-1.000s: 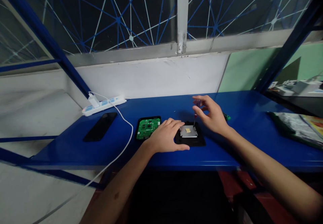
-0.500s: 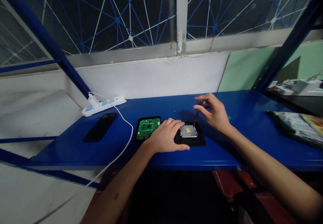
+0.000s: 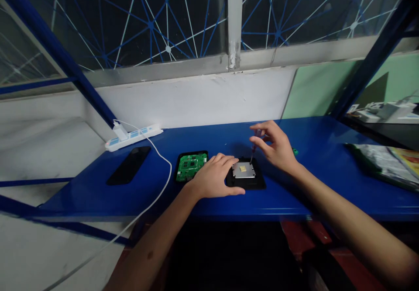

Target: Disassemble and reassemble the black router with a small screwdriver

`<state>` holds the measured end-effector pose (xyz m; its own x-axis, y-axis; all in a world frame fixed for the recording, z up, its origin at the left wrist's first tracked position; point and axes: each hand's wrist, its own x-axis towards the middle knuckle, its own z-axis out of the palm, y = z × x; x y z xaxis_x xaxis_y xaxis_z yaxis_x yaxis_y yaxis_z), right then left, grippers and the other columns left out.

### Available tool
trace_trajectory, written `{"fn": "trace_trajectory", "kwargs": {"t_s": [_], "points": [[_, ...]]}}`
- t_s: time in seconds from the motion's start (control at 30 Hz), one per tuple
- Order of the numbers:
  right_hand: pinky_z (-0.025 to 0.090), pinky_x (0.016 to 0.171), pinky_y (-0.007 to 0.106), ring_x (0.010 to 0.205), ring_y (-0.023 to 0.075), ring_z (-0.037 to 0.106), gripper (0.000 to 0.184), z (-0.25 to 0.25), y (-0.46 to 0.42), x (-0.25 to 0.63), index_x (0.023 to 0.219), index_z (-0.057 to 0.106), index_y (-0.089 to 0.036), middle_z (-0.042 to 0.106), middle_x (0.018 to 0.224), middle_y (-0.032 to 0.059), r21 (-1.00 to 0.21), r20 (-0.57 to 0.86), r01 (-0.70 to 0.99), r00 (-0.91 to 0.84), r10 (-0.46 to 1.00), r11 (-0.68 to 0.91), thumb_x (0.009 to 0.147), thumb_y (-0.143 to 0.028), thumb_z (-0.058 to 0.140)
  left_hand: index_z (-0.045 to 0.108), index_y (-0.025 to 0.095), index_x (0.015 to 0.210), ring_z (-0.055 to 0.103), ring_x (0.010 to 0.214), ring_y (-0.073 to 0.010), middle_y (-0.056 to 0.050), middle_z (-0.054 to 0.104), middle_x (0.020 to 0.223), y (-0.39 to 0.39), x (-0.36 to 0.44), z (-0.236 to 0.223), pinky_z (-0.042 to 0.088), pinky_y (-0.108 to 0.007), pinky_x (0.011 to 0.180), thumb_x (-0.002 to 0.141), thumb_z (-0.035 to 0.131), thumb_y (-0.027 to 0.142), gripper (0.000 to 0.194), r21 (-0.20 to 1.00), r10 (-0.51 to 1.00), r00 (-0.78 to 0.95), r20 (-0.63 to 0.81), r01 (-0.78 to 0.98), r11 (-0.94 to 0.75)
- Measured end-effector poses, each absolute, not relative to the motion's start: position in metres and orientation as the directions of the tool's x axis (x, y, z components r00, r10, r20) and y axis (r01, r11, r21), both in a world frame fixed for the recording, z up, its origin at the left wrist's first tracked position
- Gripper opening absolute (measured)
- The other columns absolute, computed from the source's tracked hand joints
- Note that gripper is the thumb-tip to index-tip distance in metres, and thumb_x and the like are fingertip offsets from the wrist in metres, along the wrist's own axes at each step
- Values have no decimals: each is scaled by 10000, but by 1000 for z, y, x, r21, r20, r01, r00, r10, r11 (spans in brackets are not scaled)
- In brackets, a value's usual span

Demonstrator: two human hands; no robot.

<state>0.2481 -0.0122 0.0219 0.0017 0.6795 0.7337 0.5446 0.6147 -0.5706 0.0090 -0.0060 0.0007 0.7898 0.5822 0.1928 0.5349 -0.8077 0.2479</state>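
Observation:
A screwdriver point(image 3: 257, 136) with a translucent purple handle stands nearly upright in my right hand point(image 3: 275, 144), pinched between thumb and fingers. Its tip meets the far right corner of a silver metal plate point(image 3: 248, 173), which has a pale yellow square pad point(image 3: 242, 168) in its middle. That plate lies in a black plastic cover point(image 3: 260, 183). My left hand point(image 3: 212, 176) rests flat across the cover's left side, fingers stretched out and thumb apart along the front edge. Left of it a green circuit board point(image 3: 191, 163) sits in a black case, partly hidden by this hand.
A black phone point(image 3: 129, 165) lies on the blue table point(image 3: 304, 186), left of a trailing white cable point(image 3: 163, 184). Behind the phone is a white power strip point(image 3: 134, 137). At right lies a silvery packet point(image 3: 381, 164); a small green object point(image 3: 295, 151) shows behind my right wrist.
My right fingers have shifted slightly around the screwdriver handle, and its tip stays at the same plate corner. My left hand holds its place. The view has moved a little.

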Motion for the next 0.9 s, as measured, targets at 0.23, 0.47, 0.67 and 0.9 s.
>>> {"fn": "trace_trajectory", "kwargs": {"t_s": [0.23,0.47,0.67,0.9], "points": [[599,639,343,762,169,702,299,20,-14,243,1251,598,-242,669,988,57,-683,655,429,1,756,591,972,-337,547,448,185,1440,464,1306,-316,-111,533,1440,-6,9,0,400,-472,1107,764,634,762,907,242,580,791,195,534,-810],[595,664,348,761,162,695,315,20,-16,243,1259,579,-233,680,1082,77,-663,642,479,-31,766,575,975,-359,525,458,187,1432,472,1301,-325,-114,537,1438,-6,10,0,395,-479,1109,760,623,777,909,247,581,789,198,534,-809],[593,664,353,695,149,646,285,20,-14,244,1208,613,-265,574,929,34,-608,688,521,-32,725,599,967,-401,548,435,215,1455,458,1316,-329,-109,524,1448,-5,9,-2,388,-497,1111,764,614,776,908,259,582,790,195,531,-807],[577,620,324,670,130,589,255,20,-14,247,1172,629,-276,516,897,15,-586,710,521,-37,703,620,944,-388,601,456,190,1433,465,1309,-320,-113,532,1442,-6,9,0,394,-470,1112,762,631,769,903,247,576,794,196,528,-812]]}}
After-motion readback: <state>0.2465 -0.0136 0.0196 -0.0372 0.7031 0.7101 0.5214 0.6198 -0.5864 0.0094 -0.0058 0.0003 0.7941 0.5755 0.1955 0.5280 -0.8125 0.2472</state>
